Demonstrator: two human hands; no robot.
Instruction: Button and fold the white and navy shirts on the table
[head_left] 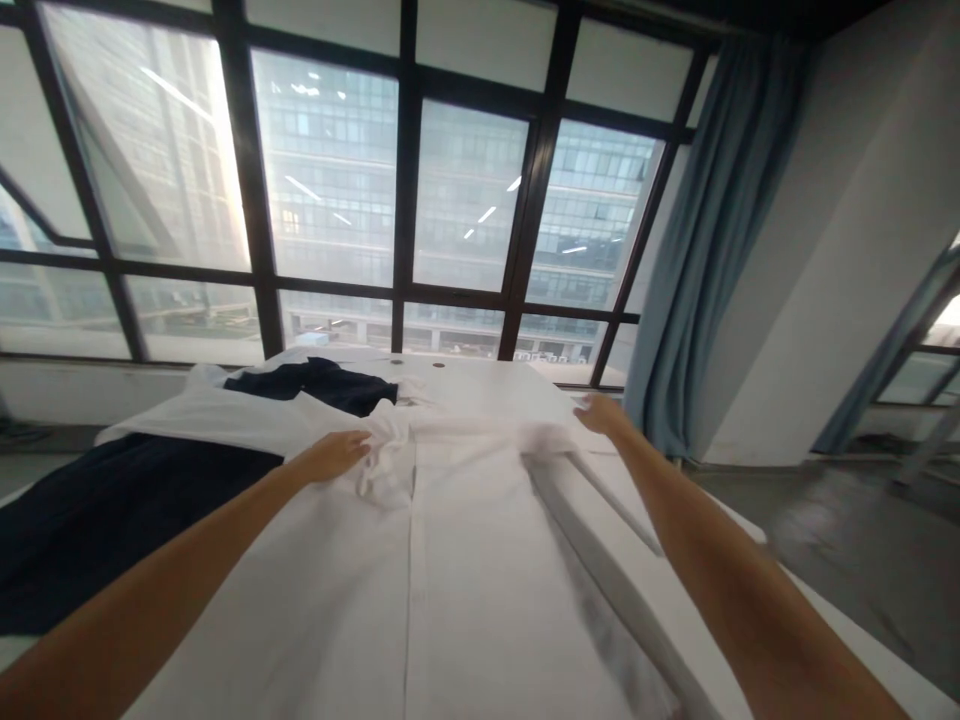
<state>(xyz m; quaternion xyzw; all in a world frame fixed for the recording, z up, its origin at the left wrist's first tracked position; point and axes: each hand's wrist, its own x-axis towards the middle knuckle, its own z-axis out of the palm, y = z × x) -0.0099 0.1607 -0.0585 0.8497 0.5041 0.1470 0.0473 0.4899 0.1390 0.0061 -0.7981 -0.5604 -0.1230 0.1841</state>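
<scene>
- Glass fills the far side from nine to three o'clock: a dark-framed window (405, 190), with a blue curtain (712, 240) hanging at two o'clock.
- White table (750, 540) next, running away from me; its right edge drops to bare floor at three o'clock, so I judge that side the freest to move along.
- White shirt (450, 600) lies flat down the middle, button line toward twelve, probably spread so the front stays smooth.
- Dark garment (97, 520) sits at nine o'clock, partly under the shirt's left side; another dark piece (315, 385) at eleven crowds that edge.
- I've got the left hand (337, 455) at eleven, fingers curled into bunched fabric near the collar.
- Right hand (600, 412) at one o'clock rests on the shirt's far right corner; blur hides whether it pinches or presses.
</scene>
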